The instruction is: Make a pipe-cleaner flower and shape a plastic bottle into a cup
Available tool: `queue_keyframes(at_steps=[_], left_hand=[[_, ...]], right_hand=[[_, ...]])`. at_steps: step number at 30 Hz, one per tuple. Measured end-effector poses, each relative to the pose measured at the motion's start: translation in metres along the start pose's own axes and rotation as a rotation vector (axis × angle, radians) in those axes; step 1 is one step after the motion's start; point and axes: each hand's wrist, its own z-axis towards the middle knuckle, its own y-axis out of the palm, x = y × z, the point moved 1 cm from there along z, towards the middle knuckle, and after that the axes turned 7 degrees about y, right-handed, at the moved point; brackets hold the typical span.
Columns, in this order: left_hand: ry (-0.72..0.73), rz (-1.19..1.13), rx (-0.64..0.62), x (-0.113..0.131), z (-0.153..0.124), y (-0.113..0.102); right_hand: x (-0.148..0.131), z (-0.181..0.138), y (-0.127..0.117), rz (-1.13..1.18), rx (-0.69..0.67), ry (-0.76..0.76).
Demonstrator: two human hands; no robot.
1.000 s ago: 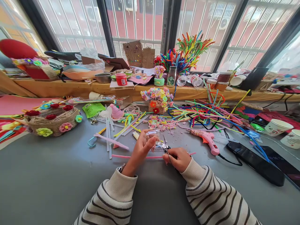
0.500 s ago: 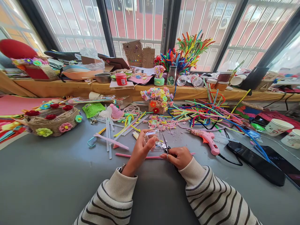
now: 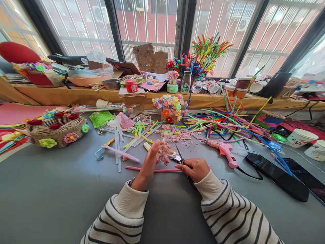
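My left hand [image 3: 151, 162] is closed around a small clear plastic piece [image 3: 164, 151] held just above the grey table [image 3: 63, 189]. My right hand [image 3: 194, 168] grips a pair of small scissors [image 3: 179, 156] whose blades point up and left at the clear piece. A pink pipe cleaner [image 3: 152, 169] lies flat on the table under both hands. Striped sleeves cover both forearms.
A pink glue gun [image 3: 224, 151] with a black cord lies right of my hands, then two dark phones [image 3: 276, 176]. Loose pipe cleaners [image 3: 223, 123] spread behind. A woven basket with flowers [image 3: 57, 130] stands left. Paper cups [image 3: 301, 138] sit far right. A cluttered wooden sill [image 3: 76, 95] runs along the back.
The left hand has turned the clear piece a little and lifted it slightly; the scissor blades have shifted closer to it. Both forearms stay in place.
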Motion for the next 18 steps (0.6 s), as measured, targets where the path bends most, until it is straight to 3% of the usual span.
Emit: queue_keyframes(at_steps=[11,18], left_hand=[[-0.062,-0.149,-0.074,0.0025,0.0033,0.0006],[-0.051,-0.193,-0.158,0.0029,0.0002,-0.0022]], right_hand=[[0.0,0.0009,-0.0006,0.057,-0.002,0.042],[0.0035,0.0009,-0.0042,0.223,-0.016,0.207]])
